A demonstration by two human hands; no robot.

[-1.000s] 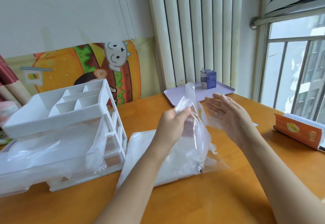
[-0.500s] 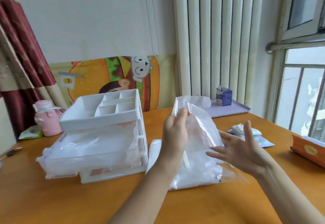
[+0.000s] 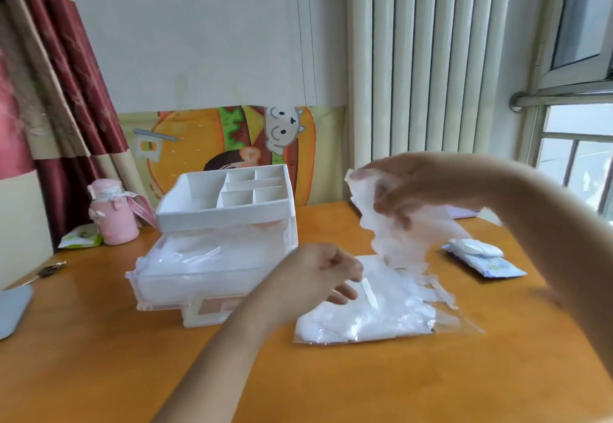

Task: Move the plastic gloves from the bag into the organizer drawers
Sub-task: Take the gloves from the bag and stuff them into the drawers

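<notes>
Count: one white organizer [image 3: 229, 220], one clear bag [image 3: 381, 319], two hands, one pink bottle [image 3: 112, 213], and two soft packets [image 3: 481, 255] stacked one on the other.

The organizer stands on the wooden table [image 3: 99, 356]. One drawer [image 3: 185, 276] is pulled out towards the camera and holds clear plastic film. The bag lies flat on the table just to the right of the organizer and contains a white stack of plastic gloves.

The right hand [image 3: 408, 190] is raised above the bag with its forearm coming in from the right. Its fingers pinch the top of one hanging plastic glove [image 3: 398, 243], whose lower end reaches the bag.

The left hand [image 3: 315, 273] is low, between the drawer and the bag, with its fingers curled. Motion blur hides whether it holds anything.
</notes>
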